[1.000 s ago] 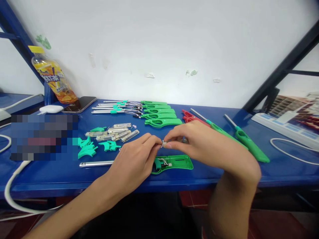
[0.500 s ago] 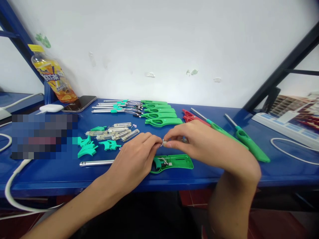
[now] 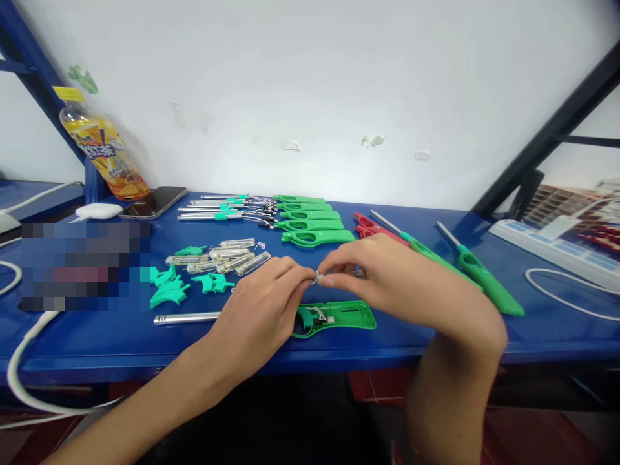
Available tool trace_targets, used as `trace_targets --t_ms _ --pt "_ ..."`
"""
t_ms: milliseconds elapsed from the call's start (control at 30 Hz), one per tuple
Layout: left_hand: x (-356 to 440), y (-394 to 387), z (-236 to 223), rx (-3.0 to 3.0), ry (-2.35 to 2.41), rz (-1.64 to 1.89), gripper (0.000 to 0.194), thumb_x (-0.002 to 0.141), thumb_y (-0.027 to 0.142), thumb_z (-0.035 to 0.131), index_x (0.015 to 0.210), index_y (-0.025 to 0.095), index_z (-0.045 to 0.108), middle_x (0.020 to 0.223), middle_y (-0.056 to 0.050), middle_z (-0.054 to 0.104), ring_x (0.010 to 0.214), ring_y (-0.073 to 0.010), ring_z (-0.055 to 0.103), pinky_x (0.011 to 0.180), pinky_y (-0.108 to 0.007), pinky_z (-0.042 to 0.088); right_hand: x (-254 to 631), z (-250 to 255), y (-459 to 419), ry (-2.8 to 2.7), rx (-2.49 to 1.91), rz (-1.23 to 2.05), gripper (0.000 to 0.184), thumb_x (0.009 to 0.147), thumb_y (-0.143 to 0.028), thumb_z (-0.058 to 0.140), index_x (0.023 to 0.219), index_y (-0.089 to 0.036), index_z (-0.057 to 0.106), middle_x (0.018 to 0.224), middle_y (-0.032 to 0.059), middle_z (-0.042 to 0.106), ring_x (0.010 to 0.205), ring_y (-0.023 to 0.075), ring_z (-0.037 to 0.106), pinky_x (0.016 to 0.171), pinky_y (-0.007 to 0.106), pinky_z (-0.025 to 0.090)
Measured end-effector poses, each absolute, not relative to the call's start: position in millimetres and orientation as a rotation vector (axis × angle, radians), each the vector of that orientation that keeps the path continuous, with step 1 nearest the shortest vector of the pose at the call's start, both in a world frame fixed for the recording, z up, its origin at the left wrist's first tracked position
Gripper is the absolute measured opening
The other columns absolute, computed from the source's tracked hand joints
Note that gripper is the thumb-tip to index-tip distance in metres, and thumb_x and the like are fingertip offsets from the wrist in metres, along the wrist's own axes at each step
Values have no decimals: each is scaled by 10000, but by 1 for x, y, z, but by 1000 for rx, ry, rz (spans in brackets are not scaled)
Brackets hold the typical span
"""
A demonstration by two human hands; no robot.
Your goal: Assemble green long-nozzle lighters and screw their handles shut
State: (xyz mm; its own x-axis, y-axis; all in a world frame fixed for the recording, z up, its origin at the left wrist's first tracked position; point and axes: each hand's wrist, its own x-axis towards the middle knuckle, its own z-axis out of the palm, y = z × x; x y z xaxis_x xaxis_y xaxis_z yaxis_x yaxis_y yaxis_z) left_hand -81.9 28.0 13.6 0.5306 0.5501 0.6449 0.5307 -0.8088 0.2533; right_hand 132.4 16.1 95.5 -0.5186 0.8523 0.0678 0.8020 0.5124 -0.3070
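My left hand (image 3: 266,297) is closed, thumb and forefinger pinching a small white part (image 3: 314,279). Facing it, my right hand (image 3: 368,271) grips a clear lighter fuel tank (image 3: 358,272), mostly hidden by the fingers; its end meets the white part. Below the hands lies an open green lighter shell half (image 3: 351,315), with a teal trigger (image 3: 306,319) and white wires inside. A metal lighter tube (image 3: 186,318) sticks out left from under my left hand. Several clear fuel tanks (image 3: 235,258) and teal triggers (image 3: 167,287) lie to the left.
At the back are several metal tubes with wires (image 3: 217,210) and green shell halves (image 3: 317,238). Red shell pieces (image 3: 371,226) and two green lighters (image 3: 489,284) lie right, near a power strip (image 3: 552,255). A phone (image 3: 157,201) and a drink bottle (image 3: 104,148) stand left.
Almost nothing differs. Both hands keep their pinch at the same spot; the view has shifted very slightly.
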Motion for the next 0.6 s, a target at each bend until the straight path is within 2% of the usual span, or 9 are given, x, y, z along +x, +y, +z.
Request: trace_targets --t_ms 233,400,600 --pt "-83 30 12 2743 1008 1201 153 1090 172 551 1135 189 697 958 -11 727 852 -215 644 768 -344 475 132 95 16 -2539 -1415 338 250 1070 -398 596 1022 -278 811 862 -52 797 718 128 653 663 320 413" --pt "-84 29 12 2734 1046 1217 119 1077 171 579 1079 203 694 928 -3 714 845 -209 634 771 -337 464 133 95 16 -2535 -1424 340 248 1071 -386 594 1010 -274 807 860 -57 792 715 124 649 658 315 406" --pt "-83 28 12 2723 1050 1199 137 1089 172 553 1074 203 685 958 -7 719 871 -204 646 801 -335 475 132 95 15 -2541 -1416 344 248 1073 -370 589 1024 -259 806 881 -38 798 738 136 656 672 318 406"
